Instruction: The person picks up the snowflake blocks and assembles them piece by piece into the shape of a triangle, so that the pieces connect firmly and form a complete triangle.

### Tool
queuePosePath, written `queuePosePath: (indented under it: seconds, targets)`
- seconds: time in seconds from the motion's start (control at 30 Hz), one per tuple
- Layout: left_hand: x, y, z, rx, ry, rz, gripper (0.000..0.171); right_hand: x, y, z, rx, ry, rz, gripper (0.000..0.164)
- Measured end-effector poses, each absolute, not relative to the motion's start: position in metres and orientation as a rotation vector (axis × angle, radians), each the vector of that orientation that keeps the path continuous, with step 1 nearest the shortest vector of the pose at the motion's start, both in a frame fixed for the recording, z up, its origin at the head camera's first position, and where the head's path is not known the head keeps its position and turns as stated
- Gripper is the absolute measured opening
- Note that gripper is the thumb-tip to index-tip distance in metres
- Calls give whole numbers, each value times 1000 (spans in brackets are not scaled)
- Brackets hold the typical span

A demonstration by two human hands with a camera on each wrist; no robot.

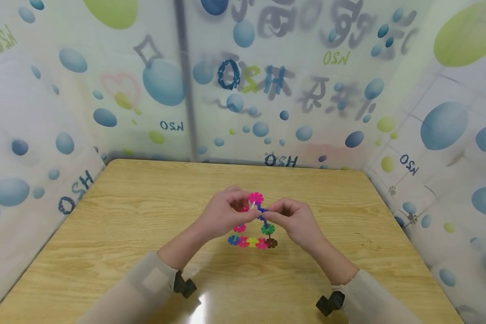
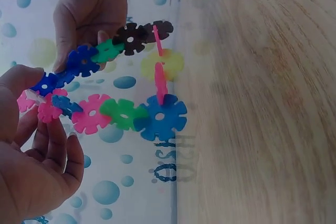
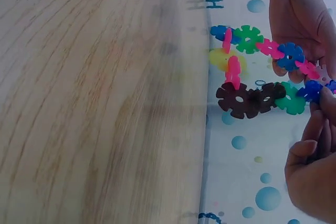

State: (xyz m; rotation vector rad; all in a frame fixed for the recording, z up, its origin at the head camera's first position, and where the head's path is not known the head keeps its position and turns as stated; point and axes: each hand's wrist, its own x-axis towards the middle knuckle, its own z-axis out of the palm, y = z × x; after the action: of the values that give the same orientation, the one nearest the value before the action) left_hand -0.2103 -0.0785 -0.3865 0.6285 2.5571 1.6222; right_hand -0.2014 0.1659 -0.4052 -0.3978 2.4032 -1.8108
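Several notched plastic snowflake discs are slotted together into a loop-shaped chain, held up above the table. In the head view a pink disc (image 1: 256,198) is at the top and a yellow disc (image 1: 252,242) is in the bottom row. My left hand (image 1: 220,215) pinches the upper left part, near a white disc (image 1: 251,205). With thumb and forefinger, my right hand (image 1: 301,223) grips the dark blue discs on the upper right side. Brown discs (image 3: 239,99) and a green disc (image 3: 290,98) follow along that side. Fingers hide part of the joints at the top.
A wood-grain table (image 1: 146,202) lies beneath both hands. Behind and on both sides hang pale curtains (image 1: 243,130) printed with bubbles and letters. Dark wrist cameras (image 1: 184,284) sit at the sleeve cuffs.
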Motion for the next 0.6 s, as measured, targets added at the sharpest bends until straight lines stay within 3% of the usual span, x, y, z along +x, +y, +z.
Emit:
queuePosePath:
  seconds: [0.27, 0.6]
  targets:
    - [-214, -85, -392, 619, 2497, 1643, 48, -210, 175, -410, -303, 2327, -1846, 25]
    - [-215, -108, -418, 658, 2445, 1524, 16, -219, 183, -408, -206, 2307, -1918, 25]
